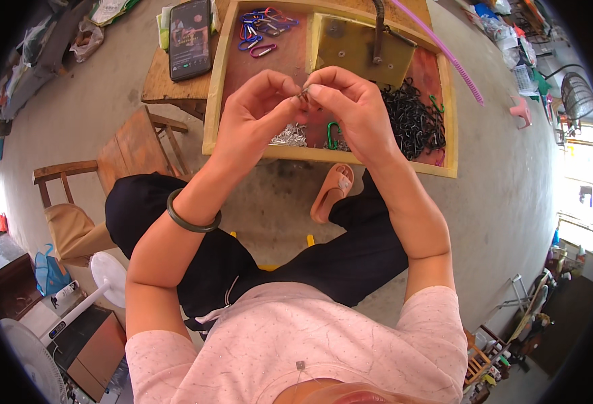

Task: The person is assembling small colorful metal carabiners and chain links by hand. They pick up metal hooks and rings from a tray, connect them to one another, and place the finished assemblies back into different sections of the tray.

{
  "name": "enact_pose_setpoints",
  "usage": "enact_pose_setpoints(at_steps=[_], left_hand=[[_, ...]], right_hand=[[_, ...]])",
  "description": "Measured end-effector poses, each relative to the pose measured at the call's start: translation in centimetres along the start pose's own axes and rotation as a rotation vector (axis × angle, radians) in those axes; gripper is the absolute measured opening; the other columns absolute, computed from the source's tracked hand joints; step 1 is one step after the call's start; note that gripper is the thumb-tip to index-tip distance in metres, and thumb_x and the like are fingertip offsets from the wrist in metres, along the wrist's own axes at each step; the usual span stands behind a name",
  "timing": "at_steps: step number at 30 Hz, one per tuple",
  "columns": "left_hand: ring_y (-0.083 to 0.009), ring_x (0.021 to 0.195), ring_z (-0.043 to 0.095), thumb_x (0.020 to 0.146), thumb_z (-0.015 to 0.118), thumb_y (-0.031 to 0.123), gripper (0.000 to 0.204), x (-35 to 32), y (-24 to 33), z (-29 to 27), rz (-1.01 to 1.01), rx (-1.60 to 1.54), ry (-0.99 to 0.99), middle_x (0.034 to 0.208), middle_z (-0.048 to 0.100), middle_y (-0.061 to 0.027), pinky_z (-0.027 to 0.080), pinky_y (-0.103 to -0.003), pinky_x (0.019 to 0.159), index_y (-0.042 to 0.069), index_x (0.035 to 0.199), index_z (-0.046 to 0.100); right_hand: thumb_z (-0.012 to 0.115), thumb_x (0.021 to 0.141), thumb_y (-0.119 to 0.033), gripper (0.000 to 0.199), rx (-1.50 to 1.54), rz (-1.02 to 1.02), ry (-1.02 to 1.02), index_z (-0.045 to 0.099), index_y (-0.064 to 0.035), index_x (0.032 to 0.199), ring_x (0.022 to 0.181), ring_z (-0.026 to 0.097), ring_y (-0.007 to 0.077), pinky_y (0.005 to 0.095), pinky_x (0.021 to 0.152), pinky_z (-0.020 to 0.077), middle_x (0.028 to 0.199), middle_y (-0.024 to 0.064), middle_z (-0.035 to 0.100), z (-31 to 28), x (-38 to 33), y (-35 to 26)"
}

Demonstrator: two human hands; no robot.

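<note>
Over the middle of a shallow wooden tray (210, 111), my left hand (255, 116) and my right hand (356, 113) meet fingertip to fingertip. Both are closed in a pinch on a small dark piece (304, 95); the fingers cover most of it, so its exact kind is unclear. Below them lie a heap of small silver metal pieces (290, 137) and a green carabiner (333, 137). A pile of black carabiner hooks (410, 121) fills the tray's right side. Blue, red and purple carabiners (263, 28) are gathered in its far left corner.
A brass-coloured plate (354, 50) with an upright metal lever (379, 30) stands in the tray's far part. A purple coiled cord (448, 55) crosses the right edge. Left of the tray, a phone (190, 40) rests on the wooden table (165, 79). A wooden chair (133, 149) stands nearby.
</note>
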State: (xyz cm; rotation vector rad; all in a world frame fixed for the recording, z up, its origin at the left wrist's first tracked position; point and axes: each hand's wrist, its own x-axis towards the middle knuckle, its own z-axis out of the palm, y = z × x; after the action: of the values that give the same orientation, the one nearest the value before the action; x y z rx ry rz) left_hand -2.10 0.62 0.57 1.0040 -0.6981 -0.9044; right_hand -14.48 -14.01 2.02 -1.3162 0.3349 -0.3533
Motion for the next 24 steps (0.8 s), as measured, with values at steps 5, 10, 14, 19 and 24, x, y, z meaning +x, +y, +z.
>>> enact_pose_setpoints(at_steps=[5,10,14,19,24], left_hand=[[-0.0125,0.098,0.069,0.1,0.066,0.004,0.011,-0.07,0.02,-0.04,-0.026,-0.016,-0.002,0.102,0.068,-0.0039,0.058,-0.029,0.088,0.001,0.108,0.06],[-0.012,0.095,0.07,0.1,0.066,0.005,0.011,0.0,-0.16,-0.11,-0.021,-0.024,-0.005,0.101,0.069,-0.0035,0.058,-0.028,0.087,0.001,0.109,0.06],[-0.0112,0.095,0.069,0.1,0.066,0.005,0.011,-0.02,-0.12,-0.24,-0.044,-0.007,-0.003,0.1,0.069,-0.0031,0.058,-0.028,0.086,0.002,0.109,0.061],[-0.001,0.073,0.059,0.102,0.065,0.014,0.011,0.01,-0.48,0.35,0.024,0.061,0.038,0.085,0.07,-0.0006,0.037,-0.016,0.055,0.008,0.111,0.062],[-0.0019,0.075,0.06,0.102,0.065,0.013,0.01,-0.01,-0.24,0.27,0.019,0.068,0.016,0.09,0.07,-0.001,0.039,-0.017,0.056,0.008,0.11,0.062]], right_hand=[[0.065,0.098,-0.009,0.012,0.026,-0.017,0.0,0.069,0.0016,0.103,0.088,0.066,0.0093,0.0256,0.082,0.0537,0.095,0.0045,0.073,-0.05,-0.05,0.04],[0.065,0.098,-0.008,0.012,0.037,-0.013,-0.012,0.069,0.0017,0.103,0.088,0.066,0.0092,0.0253,0.082,0.0537,0.095,0.0048,0.073,-0.03,-0.03,-0.02],[0.065,0.098,-0.008,0.012,0.019,-0.006,-0.011,0.069,0.0017,0.104,0.087,0.065,0.0088,0.0248,0.081,0.0531,0.094,0.0045,0.072,0.17,-0.05,-0.2],[0.065,0.098,-0.008,0.012,0.042,-0.015,-0.009,0.068,0.0019,0.104,0.084,0.064,0.0082,0.0248,0.08,0.0525,0.093,0.0035,0.071,0.07,0.07,0.08],[0.065,0.098,-0.008,0.012,-0.005,-0.026,0.001,0.068,0.002,0.103,0.084,0.064,0.0084,0.0251,0.078,0.0533,0.093,0.0033,0.071,0.39,-0.14,-0.2]])
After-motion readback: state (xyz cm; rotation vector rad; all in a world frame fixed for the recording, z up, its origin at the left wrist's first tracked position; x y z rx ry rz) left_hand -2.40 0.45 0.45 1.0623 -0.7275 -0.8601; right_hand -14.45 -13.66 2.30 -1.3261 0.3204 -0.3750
